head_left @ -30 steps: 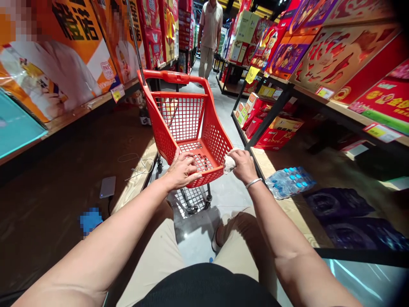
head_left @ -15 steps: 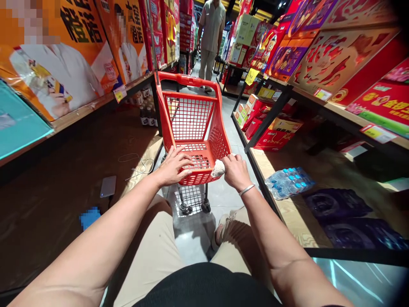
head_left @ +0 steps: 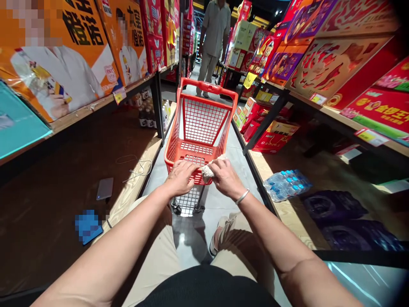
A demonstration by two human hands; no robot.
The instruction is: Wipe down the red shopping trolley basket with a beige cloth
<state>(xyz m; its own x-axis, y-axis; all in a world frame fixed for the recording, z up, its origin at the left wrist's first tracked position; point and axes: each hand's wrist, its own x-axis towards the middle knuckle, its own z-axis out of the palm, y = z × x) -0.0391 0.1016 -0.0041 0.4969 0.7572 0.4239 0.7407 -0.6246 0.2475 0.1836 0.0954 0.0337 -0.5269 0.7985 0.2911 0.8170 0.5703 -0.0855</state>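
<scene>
A red plastic shopping cart (head_left: 204,147) stands on the tiled floor in front of me, its handle on the far side. My left hand (head_left: 182,175) is closed over the near rim of the basket. At the right part of the same rim my right hand (head_left: 225,175), with a silver bracelet at the wrist, grips a whitish crumpled cloth (head_left: 208,171) and presses it against the rim. Nothing lies in the basket where it shows.
Shelves with orange boxes (head_left: 86,47) rise at the left, with red gift boxes (head_left: 380,102) at the right. A person (head_left: 214,38) stands beyond the cart. Wrapped bottles (head_left: 287,185) lie low right; a white phone-like device (head_left: 105,189) lies low left.
The cart has turned, its handle end swinging right and its near end shifting left. My right hand and the cloth have moved left along the rim, closer to my left hand, whose fingers have curled.
</scene>
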